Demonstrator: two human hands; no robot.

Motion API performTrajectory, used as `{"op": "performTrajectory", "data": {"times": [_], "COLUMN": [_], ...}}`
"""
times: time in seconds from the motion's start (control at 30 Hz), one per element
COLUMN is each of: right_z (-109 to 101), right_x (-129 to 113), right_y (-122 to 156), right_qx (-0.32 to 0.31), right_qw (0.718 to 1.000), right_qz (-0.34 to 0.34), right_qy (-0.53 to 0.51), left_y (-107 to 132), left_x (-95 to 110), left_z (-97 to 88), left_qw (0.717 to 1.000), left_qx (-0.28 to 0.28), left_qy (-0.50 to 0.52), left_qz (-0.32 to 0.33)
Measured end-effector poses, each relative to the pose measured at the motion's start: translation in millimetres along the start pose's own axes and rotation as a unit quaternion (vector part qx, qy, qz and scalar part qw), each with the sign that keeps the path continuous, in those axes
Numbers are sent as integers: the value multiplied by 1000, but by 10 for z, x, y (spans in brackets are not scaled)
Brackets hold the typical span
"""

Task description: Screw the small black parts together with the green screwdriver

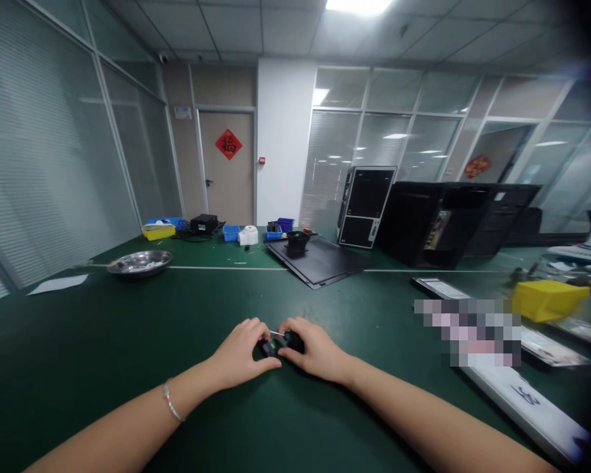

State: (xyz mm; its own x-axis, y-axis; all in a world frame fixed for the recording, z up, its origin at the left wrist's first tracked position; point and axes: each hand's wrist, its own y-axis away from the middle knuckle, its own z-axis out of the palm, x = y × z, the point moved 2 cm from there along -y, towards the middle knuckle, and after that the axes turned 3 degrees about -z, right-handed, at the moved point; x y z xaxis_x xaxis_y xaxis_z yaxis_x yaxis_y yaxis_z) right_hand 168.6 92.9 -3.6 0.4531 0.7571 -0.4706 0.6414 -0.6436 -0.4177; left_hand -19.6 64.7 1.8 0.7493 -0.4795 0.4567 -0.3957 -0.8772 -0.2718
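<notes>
Near the middle of the green table, both of my hands are close together around a small black part with a green circuit board [270, 346]. My left hand [242, 351] has its fingers and thumb closed on that part's left side. My right hand [318, 351] grips a dark-handled tool like a small screwdriver [288, 336]; its thin metal shaft points left toward my left fingertips. The fingers hide much of both things, so I cannot tell whether the shaft's tip touches the part.
A metal bowl [140, 263] sits at left, near white paper [59, 284]. Ahead lies a black panel [329, 259] with a black round part [297, 243] on it. Computer cases [367, 207] stand behind. To the right are a yellow bin [549, 300] and a long white box [522, 401].
</notes>
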Motion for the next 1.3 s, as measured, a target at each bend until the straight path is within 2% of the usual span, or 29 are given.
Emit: {"op": "performTrajectory", "data": {"times": [0.1,0.27,0.47,0.6,0.77,0.8,0.93,1.0,1.3], "right_z": [33,81,105,122,123,119,77,67,109], "right_x": [-40,-30,-2,10,21,25,16,-6,-90], "right_y": [-15,-40,-58,-72,-67,-64,-53,-45,-32], "right_qx": [-15,1,23,15,22,30,131,153,118], "right_qw": [1000,999,999,997,997,997,987,979,980], "right_qz": [2,38,36,64,59,58,11,-12,-26], "right_qy": [25,34,27,50,39,34,-87,-136,-157], "left_y": [-11,-19,-52,-85,-102,-103,-96,-91,-84], "left_x": [-56,-90,-119,-216,-250,-243,-188,-149,-110], "left_z": [0,-6,-21,11,45,52,89,109,123], "left_qw": [998,993,986,968,945,938,917,911,901], "left_qx": [-6,-10,32,51,22,13,-2,-6,-2], "left_qy": [55,118,161,234,317,338,386,400,421], "left_qz": [3,-12,-33,-71,-74,-77,-100,-103,-101]}}
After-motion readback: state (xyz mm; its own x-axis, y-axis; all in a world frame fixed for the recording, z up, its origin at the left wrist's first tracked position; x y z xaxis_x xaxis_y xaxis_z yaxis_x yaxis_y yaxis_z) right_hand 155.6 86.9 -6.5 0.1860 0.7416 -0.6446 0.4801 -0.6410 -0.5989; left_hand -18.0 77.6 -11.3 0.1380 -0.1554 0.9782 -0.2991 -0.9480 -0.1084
